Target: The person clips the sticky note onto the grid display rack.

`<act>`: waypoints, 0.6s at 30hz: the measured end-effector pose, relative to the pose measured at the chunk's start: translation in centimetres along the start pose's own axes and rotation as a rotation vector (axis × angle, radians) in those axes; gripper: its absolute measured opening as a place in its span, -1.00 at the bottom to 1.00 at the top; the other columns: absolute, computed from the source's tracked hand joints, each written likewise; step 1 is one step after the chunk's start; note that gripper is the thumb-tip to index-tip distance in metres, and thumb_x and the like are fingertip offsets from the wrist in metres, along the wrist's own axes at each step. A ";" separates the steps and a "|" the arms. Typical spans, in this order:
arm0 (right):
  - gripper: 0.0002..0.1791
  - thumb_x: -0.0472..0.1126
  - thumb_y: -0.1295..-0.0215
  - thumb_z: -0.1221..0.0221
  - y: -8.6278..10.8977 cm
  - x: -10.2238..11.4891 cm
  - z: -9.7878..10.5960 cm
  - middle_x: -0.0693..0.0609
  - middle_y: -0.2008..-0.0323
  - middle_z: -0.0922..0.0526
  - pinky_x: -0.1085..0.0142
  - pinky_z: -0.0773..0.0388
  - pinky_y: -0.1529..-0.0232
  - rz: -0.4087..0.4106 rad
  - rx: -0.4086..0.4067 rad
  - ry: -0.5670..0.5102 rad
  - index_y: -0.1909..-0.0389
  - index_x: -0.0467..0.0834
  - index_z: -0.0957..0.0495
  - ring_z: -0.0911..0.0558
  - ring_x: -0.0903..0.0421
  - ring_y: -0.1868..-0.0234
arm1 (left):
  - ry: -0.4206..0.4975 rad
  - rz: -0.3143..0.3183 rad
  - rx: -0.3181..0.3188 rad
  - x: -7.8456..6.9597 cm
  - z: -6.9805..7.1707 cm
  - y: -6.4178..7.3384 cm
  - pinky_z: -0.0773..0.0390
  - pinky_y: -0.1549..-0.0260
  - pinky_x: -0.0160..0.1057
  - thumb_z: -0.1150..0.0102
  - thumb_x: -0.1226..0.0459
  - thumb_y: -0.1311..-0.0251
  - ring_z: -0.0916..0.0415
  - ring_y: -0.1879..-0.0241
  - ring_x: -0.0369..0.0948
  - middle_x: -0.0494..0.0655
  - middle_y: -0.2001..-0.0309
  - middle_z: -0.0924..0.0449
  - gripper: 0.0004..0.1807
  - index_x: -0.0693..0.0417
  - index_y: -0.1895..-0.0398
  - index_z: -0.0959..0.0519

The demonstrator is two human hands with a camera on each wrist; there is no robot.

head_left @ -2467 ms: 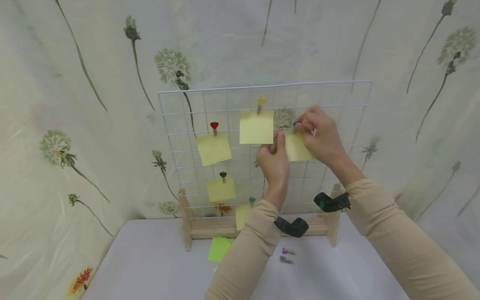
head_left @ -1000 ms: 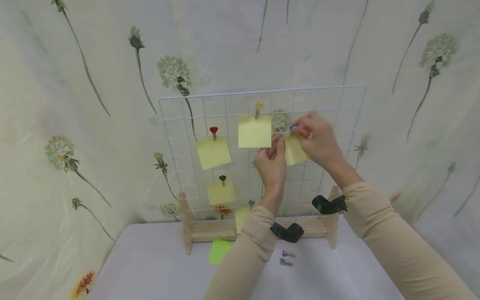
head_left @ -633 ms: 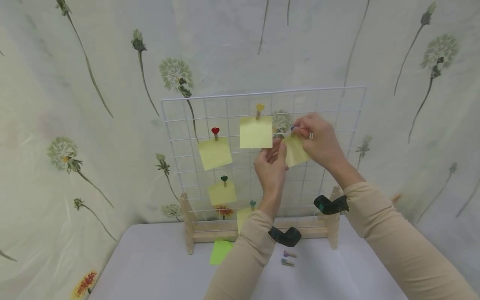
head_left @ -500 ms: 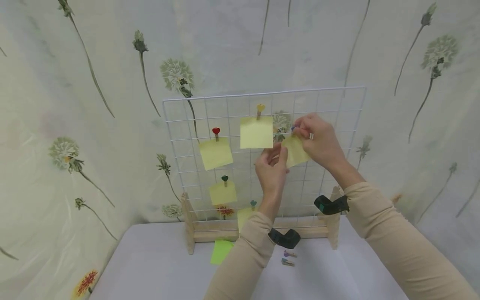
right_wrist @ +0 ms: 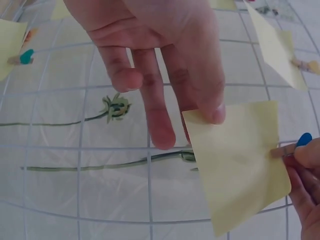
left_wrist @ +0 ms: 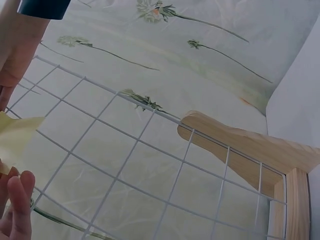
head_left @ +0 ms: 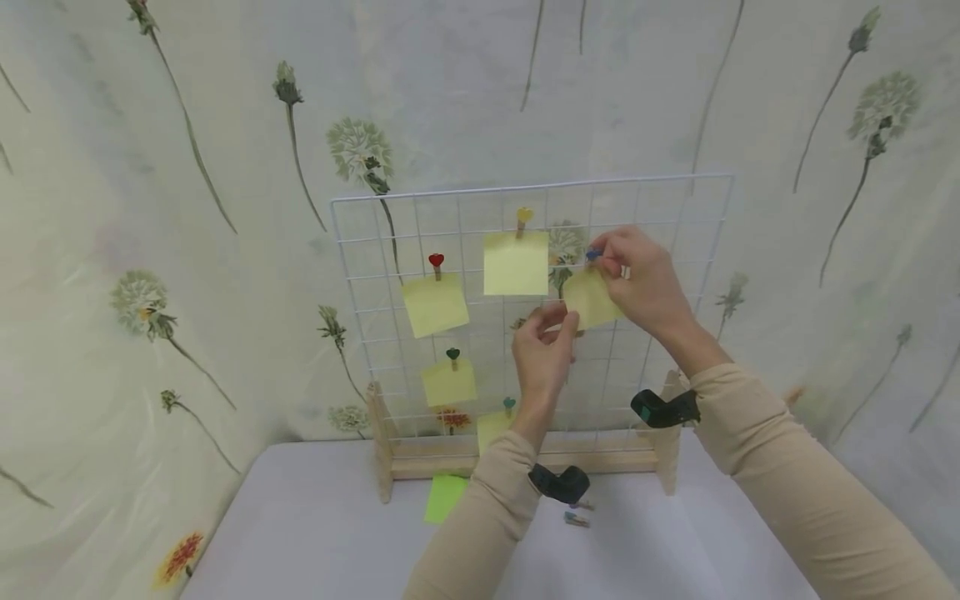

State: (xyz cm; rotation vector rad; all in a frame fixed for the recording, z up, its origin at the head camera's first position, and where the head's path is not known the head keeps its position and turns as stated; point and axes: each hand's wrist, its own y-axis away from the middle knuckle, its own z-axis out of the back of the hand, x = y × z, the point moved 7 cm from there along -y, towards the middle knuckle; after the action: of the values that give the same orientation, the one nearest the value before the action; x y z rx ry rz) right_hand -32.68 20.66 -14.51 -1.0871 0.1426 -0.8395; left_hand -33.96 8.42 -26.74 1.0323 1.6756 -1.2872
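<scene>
A yellow sticky note (head_left: 588, 298) hangs at the right part of the white wire grid (head_left: 465, 193). At its top edge is a small wooden clothespin with a blue heart (head_left: 593, 254); my right hand (head_left: 647, 279) pinches it. My left hand (head_left: 542, 358) holds the note's lower left corner, thumb in front and index finger behind. In the right wrist view the note (right_wrist: 240, 162) is slightly bent, and the left hand's other fingers (right_wrist: 156, 107) are spread behind it. The left wrist view catches only part of the note (left_wrist: 19, 140) and the left fingertips (left_wrist: 20, 205).
Several other yellow notes hang on the grid from heart clothespins, one yellow (head_left: 523, 218), one red (head_left: 437, 265). The grid stands in a wooden base (head_left: 600, 462) on a white table (head_left: 300, 525). A green note (head_left: 447, 497) and loose clothespins (head_left: 576, 519) lie in front.
My left hand has slid down from near the note's upper left corner to its lower left corner. My right hand stays at the blue clothespin, and more of its heart shows.
</scene>
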 end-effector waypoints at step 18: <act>-0.75 -0.65 0.03 0.04 1.0 -1.3 0.9 -0.21 0.27 -0.53 -0.05 -0.56 0.04 -0.110 0.028 -0.044 0.64 -0.26 -0.27 -0.54 -0.08 0.13 | -0.020 0.006 0.061 1.7 0.5 0.4 -0.48 0.69 -0.43 -0.24 0.21 -0.16 -0.69 0.40 -0.13 -0.15 0.32 -0.69 -0.86 -0.01 0.22 -0.62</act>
State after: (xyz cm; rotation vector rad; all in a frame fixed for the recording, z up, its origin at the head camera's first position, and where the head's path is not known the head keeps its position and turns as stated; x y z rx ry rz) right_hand -32.61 22.40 -15.22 -1.0938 0.0344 -0.9124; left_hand -34.18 8.24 -28.51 1.0562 1.6260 -1.3476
